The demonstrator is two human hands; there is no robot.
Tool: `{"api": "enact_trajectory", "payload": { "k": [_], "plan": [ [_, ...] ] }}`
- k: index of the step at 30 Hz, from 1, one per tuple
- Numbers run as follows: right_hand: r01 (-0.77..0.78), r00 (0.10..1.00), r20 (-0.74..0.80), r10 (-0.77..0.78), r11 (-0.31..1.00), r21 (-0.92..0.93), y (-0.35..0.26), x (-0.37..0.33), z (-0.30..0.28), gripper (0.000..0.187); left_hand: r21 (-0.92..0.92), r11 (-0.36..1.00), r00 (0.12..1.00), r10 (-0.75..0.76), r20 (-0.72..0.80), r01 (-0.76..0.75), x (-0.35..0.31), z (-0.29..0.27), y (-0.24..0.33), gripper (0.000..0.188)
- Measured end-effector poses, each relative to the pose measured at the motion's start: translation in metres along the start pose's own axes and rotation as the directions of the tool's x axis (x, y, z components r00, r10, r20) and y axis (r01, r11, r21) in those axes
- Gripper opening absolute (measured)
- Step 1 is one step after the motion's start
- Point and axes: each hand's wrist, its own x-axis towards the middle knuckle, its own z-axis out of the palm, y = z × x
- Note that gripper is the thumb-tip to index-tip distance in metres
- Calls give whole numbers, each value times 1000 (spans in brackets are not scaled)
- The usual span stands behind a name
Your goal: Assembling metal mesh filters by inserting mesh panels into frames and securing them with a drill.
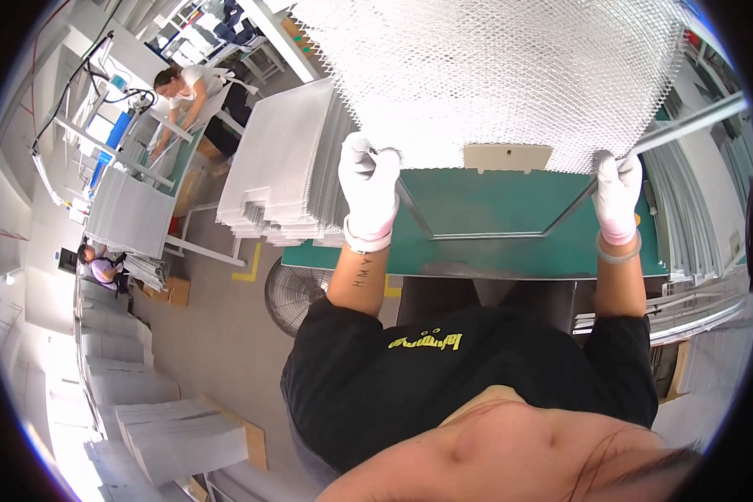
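Note:
A large white expanded-mesh sheet is raised over the work table, its near edge toward me. My left hand, in a white glove, pinches the near left corner of the sheet with its fingers closed. At the near right corner, my right hand, gloved too, grips the sheet's edge with curled fingers. A beige plate shows at the middle of that edge. Below lies a thin grey metal frame on the green tabletop; the sheet hides its far part.
A stack of mesh sheets stands left of the table, with a floor fan below it. Metal strips lie at the right. A co-worker bends over another table; a second person is farther left.

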Motion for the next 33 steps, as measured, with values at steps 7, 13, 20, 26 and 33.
{"api": "enact_trajectory", "payload": {
  "k": [7, 13, 20, 26, 33],
  "plan": [
    [168, 941, -293, -167, 986, -25, -26, -1, 72, 26, 307, 930, 943, 270, -192, -204, -2, 31, 4, 58],
    [52, 996, -70, -57, 996, -76, -23, -3, 37, 25, 256, 964, 996, -82, 30, 72, -8, -11, 0, 41],
    [87, 993, -81, -87, 996, 0, -17, -4, 40, 29, 380, 924, 998, 57, -15, -48, -13, 10, 9, 18],
    [42, 999, -6, -43, 995, -86, -10, -10, 35, 29, 300, 954, 999, -1, -46, 15, -21, -2, -18, 21],
    [-38, 996, 87, 36, 999, 19, -15, -17, 44, 35, 343, 939, 999, -42, 9, 36, -41, -16, -23, 18]
  ]
}}
